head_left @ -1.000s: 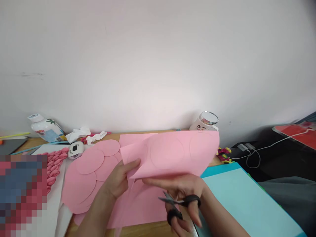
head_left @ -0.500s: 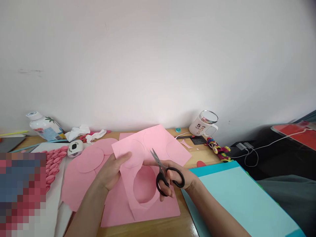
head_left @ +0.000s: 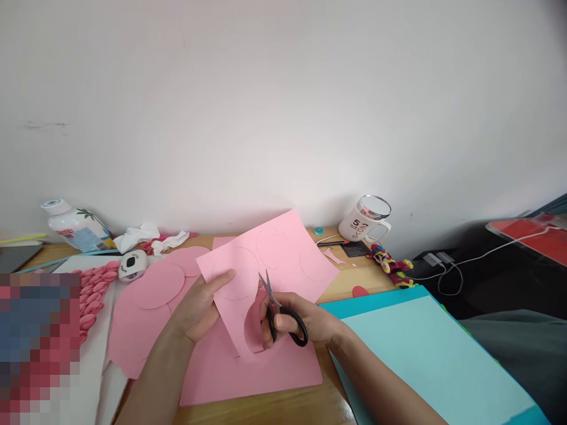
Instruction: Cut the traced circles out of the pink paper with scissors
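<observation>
My left hand (head_left: 206,304) pinches the left edge of a pink paper sheet (head_left: 283,242), thumb on top. Circles are drawn on the sheet, and a round hole is cut through its lower part. In my right hand (head_left: 295,316) are black-handled scissors (head_left: 297,328), fingers through the loops. Their blades are parted and point up and away, close to the outline of a drawn circle. Beneath the held sheet lies more pink paper (head_left: 248,383). Cut pink circles (head_left: 159,286) overlap in a pile left of my left hand.
A white mug (head_left: 364,219) and a small colourful figure (head_left: 390,265) stand at the back right. Light blue sheets (head_left: 411,342) lie right of my right arm. At the back left are a bottle (head_left: 77,226), crumpled tissues (head_left: 137,237) and a white round device (head_left: 132,265).
My right hand has moved left with the scissors, over the hole in the sheet, and the blades have parted. The sheet's far corner has risen slightly.
</observation>
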Demonstrator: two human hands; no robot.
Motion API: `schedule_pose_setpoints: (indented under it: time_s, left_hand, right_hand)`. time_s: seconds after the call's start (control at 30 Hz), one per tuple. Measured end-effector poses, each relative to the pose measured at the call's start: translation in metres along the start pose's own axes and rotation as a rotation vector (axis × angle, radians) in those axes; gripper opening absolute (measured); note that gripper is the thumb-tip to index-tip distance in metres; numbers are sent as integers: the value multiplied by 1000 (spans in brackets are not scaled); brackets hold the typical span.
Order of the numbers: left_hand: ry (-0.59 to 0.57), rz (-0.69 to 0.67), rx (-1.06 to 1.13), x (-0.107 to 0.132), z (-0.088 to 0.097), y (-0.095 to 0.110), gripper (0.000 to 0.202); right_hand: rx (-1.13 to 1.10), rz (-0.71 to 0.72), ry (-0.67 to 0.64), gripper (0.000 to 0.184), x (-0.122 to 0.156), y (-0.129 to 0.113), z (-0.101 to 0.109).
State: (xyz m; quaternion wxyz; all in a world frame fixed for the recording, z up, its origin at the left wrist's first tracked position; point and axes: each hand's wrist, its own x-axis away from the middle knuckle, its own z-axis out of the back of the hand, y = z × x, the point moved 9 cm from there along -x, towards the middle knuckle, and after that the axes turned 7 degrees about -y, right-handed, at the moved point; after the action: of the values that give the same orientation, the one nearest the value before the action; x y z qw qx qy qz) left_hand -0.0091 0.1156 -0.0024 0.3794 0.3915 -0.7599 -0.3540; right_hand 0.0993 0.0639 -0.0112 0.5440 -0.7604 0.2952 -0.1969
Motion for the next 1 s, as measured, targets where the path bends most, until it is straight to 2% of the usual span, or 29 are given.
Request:
schedule_pose_setpoints:
  time_s: [0.1, 0.27, 0.47, 0.63, 0.8, 1.0]
  left_hand:
    - [14, 21, 16, 0, 0, -1, 28]
    - [9, 53, 42, 0, -2, -2, 33]
    - [48, 55, 78, -1, -3, -5, 36]
    - [19, 40, 77, -3, -7, -8, 31]
    - [-87, 2, -41, -2, -20, -10, 32]
    - [25, -132, -276, 1, -16, 1, 46]
  right_hand:
    - [20, -64, -55, 38, 1, 3, -6]
    - [51, -97, -60, 36, 3, 3, -8]
    - [26, -84, -33, 35, 4, 2, -3]
    - [33, -57, -10, 39, 2, -1, -3]
    - [139, 81, 120, 39, -1, -13, 1]
    - [156, 66, 386, 37, 3, -8, 19]
